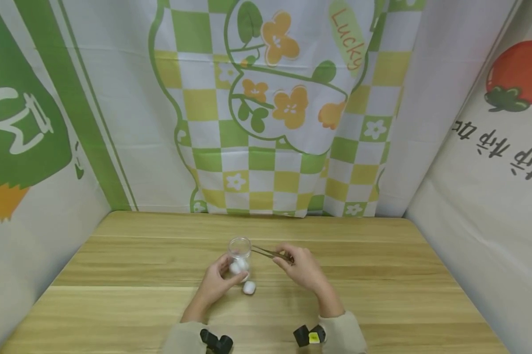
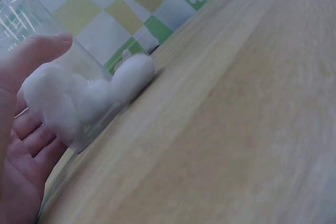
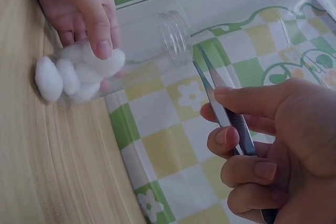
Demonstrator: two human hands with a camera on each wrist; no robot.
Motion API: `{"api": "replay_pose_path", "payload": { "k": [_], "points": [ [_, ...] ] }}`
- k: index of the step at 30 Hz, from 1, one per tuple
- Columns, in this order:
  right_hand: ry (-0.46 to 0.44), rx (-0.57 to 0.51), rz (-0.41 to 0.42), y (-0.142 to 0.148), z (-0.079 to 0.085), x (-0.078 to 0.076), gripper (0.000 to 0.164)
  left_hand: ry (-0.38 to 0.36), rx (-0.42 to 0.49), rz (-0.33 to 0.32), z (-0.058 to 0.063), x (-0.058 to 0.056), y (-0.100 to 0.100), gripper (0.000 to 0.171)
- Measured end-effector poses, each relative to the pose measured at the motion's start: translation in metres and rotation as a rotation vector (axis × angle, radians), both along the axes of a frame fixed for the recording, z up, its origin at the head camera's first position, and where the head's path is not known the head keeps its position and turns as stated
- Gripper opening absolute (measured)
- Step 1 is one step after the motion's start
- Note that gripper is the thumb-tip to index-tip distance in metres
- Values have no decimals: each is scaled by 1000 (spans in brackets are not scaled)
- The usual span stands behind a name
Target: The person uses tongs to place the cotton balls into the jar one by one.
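Note:
A clear, lidless jar [image 1: 240, 247] stands upright on the table with several white cotton balls [image 3: 86, 72] in its lower part. My left hand [image 1: 215, 281] grips the jar low down, thumb on the near side and fingers around the far side. One loose cotton ball [image 1: 249, 287] lies on the table just beside the jar's base. In my right hand [image 1: 303, 268] is a pair of tweezers [image 3: 226, 106], pinched between thumb and fingers. Their tips stand apart with nothing between them, close to the jar's rim in the head view.
The wooden table [image 1: 137, 255] reaches back to a checkered, flower-printed curtain [image 1: 266, 162]. Printed cloth walls rise along its left and right sides. Black devices [image 1: 309, 336] sit at both sleeve cuffs.

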State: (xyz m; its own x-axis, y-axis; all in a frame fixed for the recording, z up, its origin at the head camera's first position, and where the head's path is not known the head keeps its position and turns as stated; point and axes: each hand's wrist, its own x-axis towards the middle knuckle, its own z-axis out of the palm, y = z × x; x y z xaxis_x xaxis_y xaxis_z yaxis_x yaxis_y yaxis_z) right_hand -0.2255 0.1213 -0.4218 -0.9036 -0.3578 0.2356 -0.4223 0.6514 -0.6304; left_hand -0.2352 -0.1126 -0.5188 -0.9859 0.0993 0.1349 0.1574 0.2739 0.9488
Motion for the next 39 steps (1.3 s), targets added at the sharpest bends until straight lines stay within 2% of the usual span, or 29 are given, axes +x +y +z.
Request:
{"api": "replay_pose_path", "payload": {
  "k": [9,22,26,35,39],
  "points": [
    [-23,17,31,4,-2,-1,15,-1,-2,1,-1,0,0,59],
    [-77,34,59,14,-8,-6,16,1,-3,3,2,1,0,53],
    [-60,48,70,13,-10,-8,16,10,-3,0,1,1,0,50],
    [-30,180,117,9,-17,-7,13,47,-12,7,-2,1,1,54],
    [-36,212,127,8,-21,-7,15,33,-9,12,-1,1,0,55]
  ]
}}
